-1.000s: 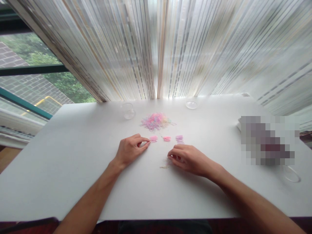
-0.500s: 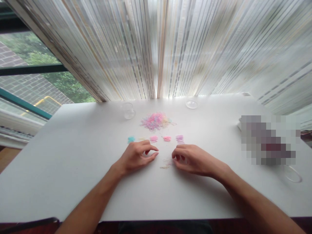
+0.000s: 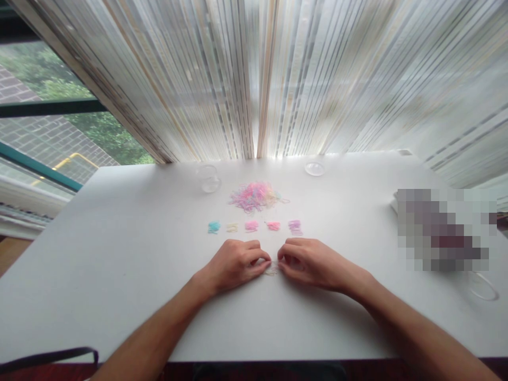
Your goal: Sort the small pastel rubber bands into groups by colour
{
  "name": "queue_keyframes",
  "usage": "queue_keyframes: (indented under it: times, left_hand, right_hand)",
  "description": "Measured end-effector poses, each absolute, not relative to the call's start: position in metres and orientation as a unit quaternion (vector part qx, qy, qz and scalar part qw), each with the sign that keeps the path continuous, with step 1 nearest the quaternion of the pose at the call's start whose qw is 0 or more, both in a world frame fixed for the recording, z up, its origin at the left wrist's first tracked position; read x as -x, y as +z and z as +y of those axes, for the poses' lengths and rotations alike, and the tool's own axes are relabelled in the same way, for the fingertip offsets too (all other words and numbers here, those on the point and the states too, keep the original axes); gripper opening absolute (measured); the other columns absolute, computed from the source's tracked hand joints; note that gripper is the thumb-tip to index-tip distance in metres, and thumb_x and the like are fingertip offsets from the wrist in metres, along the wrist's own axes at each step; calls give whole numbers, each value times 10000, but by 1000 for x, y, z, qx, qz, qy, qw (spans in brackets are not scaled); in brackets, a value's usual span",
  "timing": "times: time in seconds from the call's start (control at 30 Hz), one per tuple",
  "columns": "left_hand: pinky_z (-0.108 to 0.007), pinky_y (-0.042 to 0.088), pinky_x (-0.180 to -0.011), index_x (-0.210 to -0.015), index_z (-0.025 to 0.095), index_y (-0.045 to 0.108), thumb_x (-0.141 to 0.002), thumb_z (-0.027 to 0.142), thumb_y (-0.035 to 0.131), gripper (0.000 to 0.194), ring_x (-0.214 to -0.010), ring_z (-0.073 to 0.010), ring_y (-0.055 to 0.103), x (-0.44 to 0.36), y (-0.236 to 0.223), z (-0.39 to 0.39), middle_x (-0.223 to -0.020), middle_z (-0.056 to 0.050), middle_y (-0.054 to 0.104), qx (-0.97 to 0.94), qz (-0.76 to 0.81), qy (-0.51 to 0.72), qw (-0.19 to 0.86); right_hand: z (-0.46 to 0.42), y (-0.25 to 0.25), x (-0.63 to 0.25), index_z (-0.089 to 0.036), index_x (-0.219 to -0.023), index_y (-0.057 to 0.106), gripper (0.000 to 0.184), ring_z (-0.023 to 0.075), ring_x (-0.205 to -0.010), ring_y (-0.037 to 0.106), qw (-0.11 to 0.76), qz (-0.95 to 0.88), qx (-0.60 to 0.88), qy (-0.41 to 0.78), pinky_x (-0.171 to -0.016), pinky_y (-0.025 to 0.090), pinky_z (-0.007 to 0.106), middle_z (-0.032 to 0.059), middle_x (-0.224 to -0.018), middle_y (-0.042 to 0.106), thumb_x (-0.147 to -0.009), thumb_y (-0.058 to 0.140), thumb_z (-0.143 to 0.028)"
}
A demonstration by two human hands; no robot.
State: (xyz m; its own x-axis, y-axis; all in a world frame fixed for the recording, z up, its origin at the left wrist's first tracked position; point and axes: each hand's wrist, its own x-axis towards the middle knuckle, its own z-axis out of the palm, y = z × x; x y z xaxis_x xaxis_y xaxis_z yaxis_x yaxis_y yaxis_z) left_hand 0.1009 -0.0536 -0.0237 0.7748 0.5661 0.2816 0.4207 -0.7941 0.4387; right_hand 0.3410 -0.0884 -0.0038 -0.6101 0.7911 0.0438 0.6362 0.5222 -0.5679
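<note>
My left hand (image 3: 242,264) is closed in a pinch, its thumb and index fingertip at a few loose pale rubber bands (image 3: 271,273) on the table. From the other side, my right hand (image 3: 311,264) pinches at the same thin bands, its fingertips close to those of the left. Exactly which strands the fingers grip is too small to see. Beyond the hands runs a row of small sorted groups: turquoise bands (image 3: 214,227), cream bands (image 3: 232,227), pink bands (image 3: 251,227), coral bands (image 3: 273,226) and lilac bands (image 3: 295,227). Behind them lies a mixed pastel heap of bands (image 3: 256,196).
A clear round container (image 3: 209,180) stands at the back left of the white table (image 3: 99,264); a clear lid (image 3: 315,169) lies at the back right. On the right is a blurred-out object (image 3: 440,230) with a white loop (image 3: 484,288). Striped curtains (image 3: 222,79) hang behind.
My left hand has moved right and closed its fingers at the loose bands, uncovering the cream group. My right hand stays by the bands. The view has shifted slightly.
</note>
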Motion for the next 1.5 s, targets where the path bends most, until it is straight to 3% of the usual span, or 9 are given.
queue_keyframes:
  times: [0.37, 0.6, 1.5]
  left_hand:
    - [-209, 389, -560, -875, 182, 737, -916, 185, 608, 136, -557, -86, 517, -100, -22, -52, -659, 22, 615, -905, 265, 260, 208]
    - [-205, 398, -567, -884, 179, 733, -915, 175, 625, 112, -566, -85, 511, -99, -23, -52, -654, 25, 599, -892, 269, 284, 226]
    - [-202, 392, -539, -823, 175, 729, -861, 141, 639, 103, -537, -80, 514, -96, -18, -48, -618, 34, 576, -892, 256, 321, 187]
  right_hand:
    - [-89, -9, -337, -181, -911, 685, 120, 148, -687, 593, 196, -862, 400, 242, -649, 426, 249, 32, -828, 685, -888, 587, -114]
    - [-89, -11, -337, -176, -940, 682, 99, 143, -680, 582, 234, -859, 389, 236, -647, 430, 246, 30, -818, 679, -928, 584, -161]
    - [-87, -15, -334, -189, -874, 652, 134, 135, -622, 551, 305, -855, 383, 170, -597, 418, 246, 19, -727, 642, -928, 534, -154]
